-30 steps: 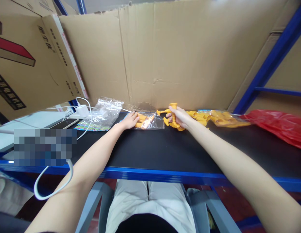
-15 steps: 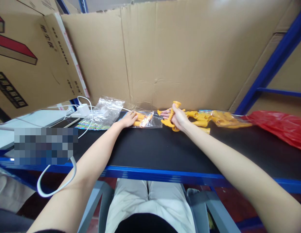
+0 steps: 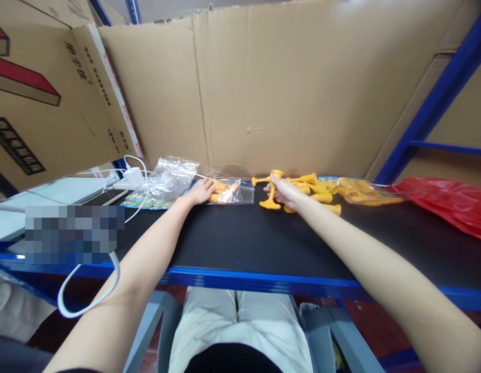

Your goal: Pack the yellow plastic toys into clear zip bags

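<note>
The right hand (image 3: 286, 192) is closed around a yellow suction toy (image 3: 272, 190), held near-upright at the far edge of the black table (image 3: 263, 243), beside a loose pile of yellow toys (image 3: 321, 189). The left hand (image 3: 201, 191) rests flat, fingers extended, pressing on a clear bag (image 3: 228, 192) containing yellow pieces. Both arms are fully outstretched.

Black matte worktop (image 3: 263, 243) w/ blue metal front edge (image 3: 244, 280), part of a blue steel rack; slanted blue upright (image 3: 430, 103) at right. Behind it, a wall of flattened brown cardboard sheets (image 3: 282, 88), creased and dented. At left, a tilted brown cardboard box w/ red and black print (image 3: 34, 98). Beneath the worktop, grey metal stool legs (image 3: 147, 321) and reddish floor (image 3: 356, 316). Light is even, soft glare on the cardboard top right.
</note>
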Action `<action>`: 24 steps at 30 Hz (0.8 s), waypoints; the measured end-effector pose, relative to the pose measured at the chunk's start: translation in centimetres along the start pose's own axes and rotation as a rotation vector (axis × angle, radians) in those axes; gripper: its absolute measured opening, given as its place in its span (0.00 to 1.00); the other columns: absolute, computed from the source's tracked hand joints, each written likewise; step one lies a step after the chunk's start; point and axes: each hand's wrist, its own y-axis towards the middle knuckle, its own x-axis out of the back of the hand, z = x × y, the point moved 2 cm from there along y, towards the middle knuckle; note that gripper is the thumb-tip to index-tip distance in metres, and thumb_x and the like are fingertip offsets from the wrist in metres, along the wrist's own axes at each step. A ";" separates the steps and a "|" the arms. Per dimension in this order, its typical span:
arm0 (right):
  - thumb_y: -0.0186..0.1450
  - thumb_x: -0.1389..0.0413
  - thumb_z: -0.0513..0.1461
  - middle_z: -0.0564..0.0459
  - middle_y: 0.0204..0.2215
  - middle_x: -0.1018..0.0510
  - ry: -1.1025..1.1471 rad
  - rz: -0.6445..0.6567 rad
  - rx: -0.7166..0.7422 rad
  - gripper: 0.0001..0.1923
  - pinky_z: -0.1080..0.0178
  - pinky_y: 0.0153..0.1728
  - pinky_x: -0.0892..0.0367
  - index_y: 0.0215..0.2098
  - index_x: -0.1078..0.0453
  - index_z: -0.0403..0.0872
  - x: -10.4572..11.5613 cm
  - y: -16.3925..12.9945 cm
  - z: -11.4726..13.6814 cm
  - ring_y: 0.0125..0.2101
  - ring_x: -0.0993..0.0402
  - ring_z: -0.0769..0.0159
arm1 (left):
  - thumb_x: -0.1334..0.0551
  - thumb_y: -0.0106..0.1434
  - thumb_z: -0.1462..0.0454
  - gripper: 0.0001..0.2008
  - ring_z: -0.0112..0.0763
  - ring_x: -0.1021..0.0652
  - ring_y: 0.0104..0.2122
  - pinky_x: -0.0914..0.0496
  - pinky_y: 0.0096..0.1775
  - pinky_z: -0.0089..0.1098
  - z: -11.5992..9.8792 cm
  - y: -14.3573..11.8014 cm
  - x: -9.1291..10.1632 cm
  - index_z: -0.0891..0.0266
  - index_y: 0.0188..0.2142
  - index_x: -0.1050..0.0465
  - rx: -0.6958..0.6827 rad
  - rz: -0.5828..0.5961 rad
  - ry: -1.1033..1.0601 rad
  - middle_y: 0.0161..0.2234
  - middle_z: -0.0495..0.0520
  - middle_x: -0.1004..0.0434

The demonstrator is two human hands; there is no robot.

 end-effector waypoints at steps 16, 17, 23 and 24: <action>0.57 0.47 0.42 0.45 0.33 0.24 -1.365 0.094 0.381 0.12 0.63 0.32 0.38 0.35 0.29 0.44 -1.1 -3.5 2.1 0.33 0.28 0.59 | 0.63 0.63 0.51 0.34 0.32 0.57 0.63 0.60 0.60 0.31 -2.9 -0.8 0.9 0.72 0.61 0.52 0.009 0.136 -0.131 0.64 0.58 0.59; 0.57 0.47 0.41 0.45 0.33 0.24 -1.402 0.130 0.366 0.11 0.63 0.31 0.39 0.34 0.29 0.44 -1.4 -3.7 2.0 0.32 0.28 0.59 | 0.63 0.63 0.51 0.34 0.32 0.57 0.63 0.61 0.60 0.32 -3.1 -0.9 0.9 0.71 0.61 0.52 0.009 0.145 -0.149 0.64 0.57 0.59; 0.56 0.52 0.35 0.46 0.31 0.24 -1.422 0.190 0.437 0.11 0.64 0.32 0.41 0.35 0.30 0.44 -2.4 -4.5 2.3 0.31 0.29 0.61 | 0.61 0.63 0.48 0.34 0.34 0.54 0.62 0.58 0.60 0.33 -4.5 -1.5 1.4 0.68 0.61 0.51 -0.013 0.158 -0.361 0.64 0.56 0.60; 0.56 0.52 0.35 0.46 0.32 0.24 -1.405 0.185 0.459 0.12 0.63 0.33 0.41 0.35 0.30 0.44 -2.4 -4.4 2.4 0.31 0.29 0.61 | 0.60 0.63 0.48 0.34 0.34 0.52 0.62 0.55 0.60 0.33 -4.8 -1.6 1.4 0.68 0.61 0.51 -0.026 0.158 -0.420 0.64 0.57 0.58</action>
